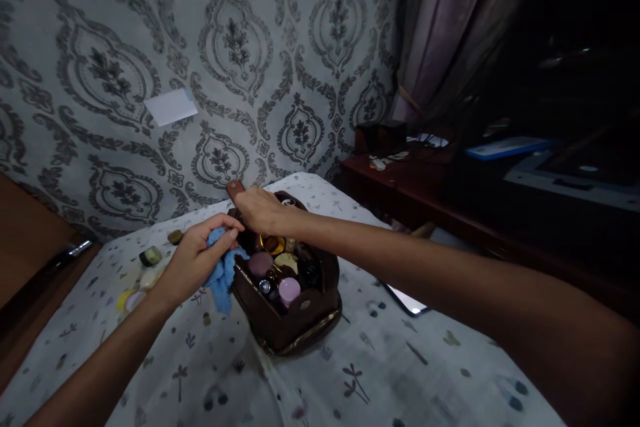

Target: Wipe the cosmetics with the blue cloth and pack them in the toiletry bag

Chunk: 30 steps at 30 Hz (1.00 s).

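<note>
A brown zip-up cosmetic bag (pixel 295 337) stands unzipped on the bed, packed with several jars and bottles, among them a pink-lidded jar (pixel 289 291) and an amber round container (pixel 273 244). My left hand (pixel 207 247) is closed on a blue cloth (pixel 220 283) at the bag's left side, thumb and fingers close to the rim. At the far end of the bag, my right hand (pixel 260 210) is closed around its edge by a brown strap with a snap (pixel 234 188). The right fingertips are hidden behind the hand.
Left of the bag lie a small dark-and-pale container (pixel 151 255), a yellow-edged round one (pixel 129 301) and a brownish lid (pixel 175 237). A lit phone (pixel 407 300) lies under my right forearm. A dark red desk (pixel 390 177) borders the bed's right side, the patterned wall the back.
</note>
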Each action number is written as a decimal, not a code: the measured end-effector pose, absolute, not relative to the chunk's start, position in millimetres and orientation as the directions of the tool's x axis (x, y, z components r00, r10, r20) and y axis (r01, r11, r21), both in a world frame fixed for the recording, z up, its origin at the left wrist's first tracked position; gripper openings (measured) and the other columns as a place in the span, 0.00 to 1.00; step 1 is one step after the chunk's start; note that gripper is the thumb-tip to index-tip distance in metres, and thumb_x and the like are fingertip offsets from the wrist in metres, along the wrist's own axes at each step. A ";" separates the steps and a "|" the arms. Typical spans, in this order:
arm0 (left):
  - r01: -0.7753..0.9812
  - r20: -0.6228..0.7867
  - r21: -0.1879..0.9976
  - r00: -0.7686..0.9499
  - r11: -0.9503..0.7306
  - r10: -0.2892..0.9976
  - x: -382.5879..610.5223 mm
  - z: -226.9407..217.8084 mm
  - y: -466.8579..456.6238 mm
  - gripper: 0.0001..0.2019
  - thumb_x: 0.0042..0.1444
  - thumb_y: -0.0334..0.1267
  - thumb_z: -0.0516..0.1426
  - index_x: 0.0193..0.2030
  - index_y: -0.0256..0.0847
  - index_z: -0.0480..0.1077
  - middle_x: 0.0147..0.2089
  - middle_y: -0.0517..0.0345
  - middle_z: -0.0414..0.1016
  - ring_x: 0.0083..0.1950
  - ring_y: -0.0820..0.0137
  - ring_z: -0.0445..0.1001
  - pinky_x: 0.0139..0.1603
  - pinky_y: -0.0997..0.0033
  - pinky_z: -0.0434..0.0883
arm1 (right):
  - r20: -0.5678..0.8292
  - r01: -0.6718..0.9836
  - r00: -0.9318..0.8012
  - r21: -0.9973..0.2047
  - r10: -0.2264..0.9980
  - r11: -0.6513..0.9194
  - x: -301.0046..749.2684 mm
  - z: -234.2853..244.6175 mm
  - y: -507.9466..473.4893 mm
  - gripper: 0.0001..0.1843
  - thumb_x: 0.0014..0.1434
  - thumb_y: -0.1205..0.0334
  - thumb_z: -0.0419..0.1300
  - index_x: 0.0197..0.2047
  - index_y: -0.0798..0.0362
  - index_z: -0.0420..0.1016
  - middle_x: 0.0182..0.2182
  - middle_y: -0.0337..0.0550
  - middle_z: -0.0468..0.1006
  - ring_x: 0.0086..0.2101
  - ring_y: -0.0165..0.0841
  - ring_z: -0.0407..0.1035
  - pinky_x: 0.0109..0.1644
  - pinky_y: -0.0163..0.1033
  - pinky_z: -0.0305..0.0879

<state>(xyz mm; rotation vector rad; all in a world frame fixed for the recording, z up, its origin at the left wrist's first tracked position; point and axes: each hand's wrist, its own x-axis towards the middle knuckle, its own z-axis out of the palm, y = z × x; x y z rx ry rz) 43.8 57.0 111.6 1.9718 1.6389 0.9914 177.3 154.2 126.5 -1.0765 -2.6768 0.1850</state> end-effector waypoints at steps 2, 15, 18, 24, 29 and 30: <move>0.681 0.270 0.691 0.071 -0.245 0.960 44.2 110.6 57.8 0.15 0.58 0.51 0.55 0.40 0.42 0.73 0.29 0.60 0.72 0.33 0.68 0.71 0.37 0.72 0.66 | 0.184 0.657 -0.698 -0.217 0.692 0.722 174.0 123.4 155.2 0.18 0.58 0.68 0.60 0.53 0.60 0.71 0.46 0.62 0.80 0.47 0.48 0.76 0.41 0.42 0.72; 0.673 0.253 0.701 0.076 -0.237 0.964 48.4 110.4 57.0 0.16 0.57 0.52 0.55 0.39 0.41 0.73 0.29 0.60 0.71 0.33 0.67 0.71 0.37 0.70 0.67 | 0.238 0.419 -0.859 -0.181 0.453 0.890 190.5 105.9 192.9 0.12 0.62 0.71 0.54 0.47 0.53 0.75 0.38 0.43 0.80 0.40 0.34 0.71 0.37 0.33 0.57; 0.645 0.242 0.730 0.063 -0.225 0.968 48.6 109.4 56.8 0.16 0.58 0.52 0.55 0.40 0.41 0.72 0.30 0.60 0.72 0.33 0.68 0.71 0.35 0.72 0.66 | 0.256 0.401 -0.854 -0.229 0.452 0.887 192.5 104.1 194.8 0.10 0.64 0.69 0.56 0.47 0.55 0.75 0.36 0.42 0.79 0.37 0.31 0.70 0.37 0.32 0.56; 0.537 0.274 0.813 -0.011 -0.225 0.962 53.8 107.8 52.2 0.15 0.58 0.52 0.57 0.39 0.41 0.71 0.30 0.60 0.73 0.33 0.69 0.72 0.36 0.73 0.68 | 0.240 0.441 -0.832 -0.260 0.500 0.859 196.8 106.4 191.8 0.13 0.68 0.63 0.52 0.43 0.57 0.78 0.34 0.45 0.78 0.34 0.31 0.69 0.36 0.33 0.55; 0.303 0.323 0.920 -0.220 -0.250 0.921 52.7 100.2 45.8 0.15 0.57 0.51 0.59 0.42 0.42 0.69 0.33 0.61 0.74 0.36 0.70 0.73 0.37 0.73 0.71 | 0.270 0.497 -0.785 -0.264 0.558 0.827 207.1 108.4 186.6 0.18 0.71 0.63 0.46 0.43 0.59 0.76 0.34 0.47 0.78 0.34 0.32 0.69 0.37 0.33 0.56; 0.256 0.335 0.929 -0.270 -0.268 0.903 50.4 97.9 44.3 0.15 0.57 0.51 0.59 0.42 0.42 0.68 0.33 0.61 0.73 0.35 0.71 0.73 0.36 0.73 0.71 | 0.282 0.508 -0.772 -0.266 0.570 0.819 210.6 108.0 184.2 0.18 0.71 0.63 0.46 0.44 0.59 0.76 0.34 0.47 0.78 0.34 0.32 0.69 0.37 0.34 0.56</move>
